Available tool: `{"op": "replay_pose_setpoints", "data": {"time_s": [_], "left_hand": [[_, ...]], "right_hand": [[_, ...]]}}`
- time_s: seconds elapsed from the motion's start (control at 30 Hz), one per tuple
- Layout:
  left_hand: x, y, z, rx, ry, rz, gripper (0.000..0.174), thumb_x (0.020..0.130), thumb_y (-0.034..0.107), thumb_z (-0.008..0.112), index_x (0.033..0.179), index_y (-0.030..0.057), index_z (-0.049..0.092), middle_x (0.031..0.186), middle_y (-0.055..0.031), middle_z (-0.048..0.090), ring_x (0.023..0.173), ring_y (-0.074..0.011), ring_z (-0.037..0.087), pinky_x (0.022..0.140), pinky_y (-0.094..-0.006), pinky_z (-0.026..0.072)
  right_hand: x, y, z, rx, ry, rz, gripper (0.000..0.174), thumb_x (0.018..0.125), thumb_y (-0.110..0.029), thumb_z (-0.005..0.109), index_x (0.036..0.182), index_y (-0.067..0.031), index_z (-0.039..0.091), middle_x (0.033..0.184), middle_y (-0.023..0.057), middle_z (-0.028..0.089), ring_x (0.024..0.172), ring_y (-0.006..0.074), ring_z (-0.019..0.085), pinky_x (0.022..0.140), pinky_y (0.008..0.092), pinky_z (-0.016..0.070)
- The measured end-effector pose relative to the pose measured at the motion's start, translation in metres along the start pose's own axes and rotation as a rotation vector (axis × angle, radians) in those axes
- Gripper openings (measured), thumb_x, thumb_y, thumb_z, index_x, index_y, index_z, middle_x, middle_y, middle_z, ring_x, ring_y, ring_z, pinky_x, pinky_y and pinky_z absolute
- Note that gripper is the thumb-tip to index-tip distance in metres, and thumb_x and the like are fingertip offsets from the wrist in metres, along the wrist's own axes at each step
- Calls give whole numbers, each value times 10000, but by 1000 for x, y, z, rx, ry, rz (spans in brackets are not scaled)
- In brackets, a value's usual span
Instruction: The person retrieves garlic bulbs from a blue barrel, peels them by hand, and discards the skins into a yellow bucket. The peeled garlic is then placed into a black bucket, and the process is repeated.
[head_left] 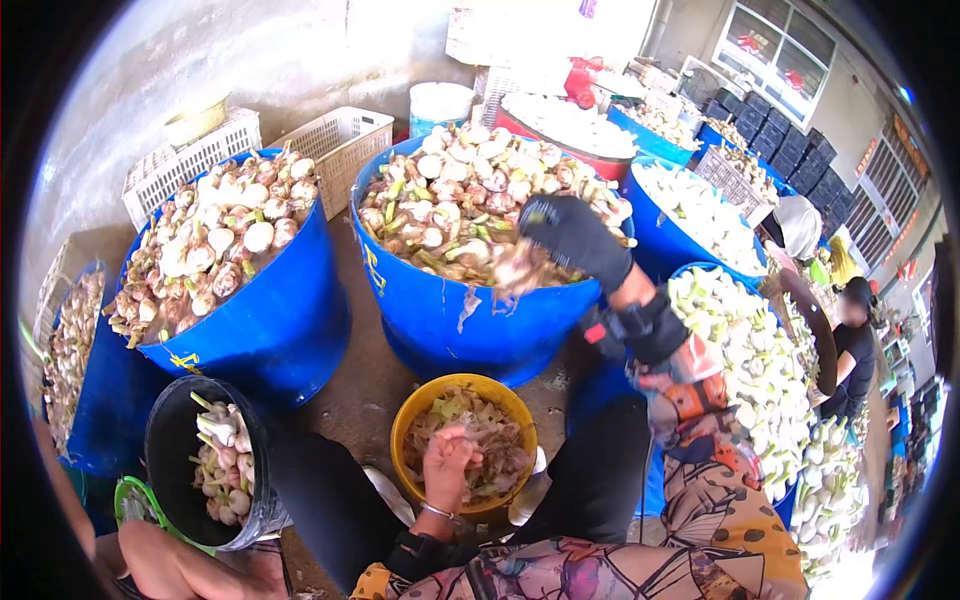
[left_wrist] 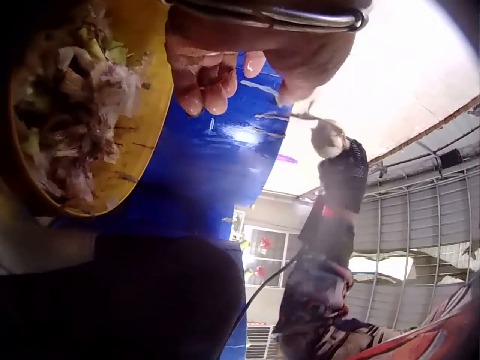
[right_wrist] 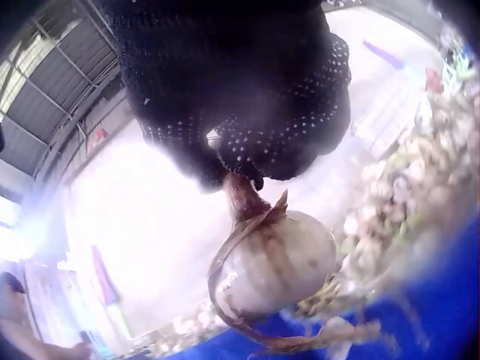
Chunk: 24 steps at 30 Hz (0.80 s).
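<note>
My right hand (head_left: pixel 578 240), in a black dotted glove, is raised at the near rim of the middle blue tub (head_left: pixel 450 325). It pinches a garlic bulb (right_wrist: pixel 277 262) by its stem; the bulb hangs down, trailing a loose strip of dry skin. Heaped garlic (head_left: pixel 480 185) fills that tub. Bare, with a bangle at the wrist, my left hand (head_left: pixel 450 465) hovers over a yellow bucket (head_left: pixel 404 440) of peeled skins and scraps (head_left: pixel 495 455). Its fingers (left_wrist: pixel 191 101) are loosely curled and nothing shows between them.
Left of me, a black bucket (head_left: pixel 165 460) holds several garlic bulbs with stems. Another blue tub (head_left: pixel 270 340) of garlic stands behind it. Pale trimmed garlic (head_left: pixel 740 370) is heaped at my right. Another person's leg (head_left: pixel 185 560) is close at the lower left. Plastic crates (head_left: pixel 340 150) line the wall.
</note>
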<state>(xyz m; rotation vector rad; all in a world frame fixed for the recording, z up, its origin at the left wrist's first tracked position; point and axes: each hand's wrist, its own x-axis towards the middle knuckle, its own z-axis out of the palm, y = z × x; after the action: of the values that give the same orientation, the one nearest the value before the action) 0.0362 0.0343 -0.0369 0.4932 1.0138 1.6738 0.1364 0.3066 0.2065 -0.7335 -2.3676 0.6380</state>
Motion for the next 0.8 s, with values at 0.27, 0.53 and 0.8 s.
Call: {"op": "replay_pose_setpoints", "data": {"time_s": [0.27,0.53,0.8], "left_hand": [[-15,20,18,-132,-128,-79,495,876,99,517,1302,78,268,1068,-132,534,818,-259,618,698,-378,552],[-12,16,9,-277,-155,-102,555,823,-27,544,1301,87,286,1095,-116,527,861,-242,607,690,-375,530],[-6,6,2,-50,-72,-27,712,776,-67,586,1364,50,202,1114,-97,495,897,-181,575,724,-347,546]], "right_hand": [[-141,-1,143,264,-307,-69,216,792,-185,624,930,-18,622,804,110,640,702,158,583,673,331,480],[-178,1,145,753,-321,300,328,882,-84,526,1207,-36,519,922,40,602,777,82,530,690,260,480],[-199,4,163,694,-498,276,465,861,-79,532,1304,-4,414,1082,79,576,904,81,539,758,254,468]]}}
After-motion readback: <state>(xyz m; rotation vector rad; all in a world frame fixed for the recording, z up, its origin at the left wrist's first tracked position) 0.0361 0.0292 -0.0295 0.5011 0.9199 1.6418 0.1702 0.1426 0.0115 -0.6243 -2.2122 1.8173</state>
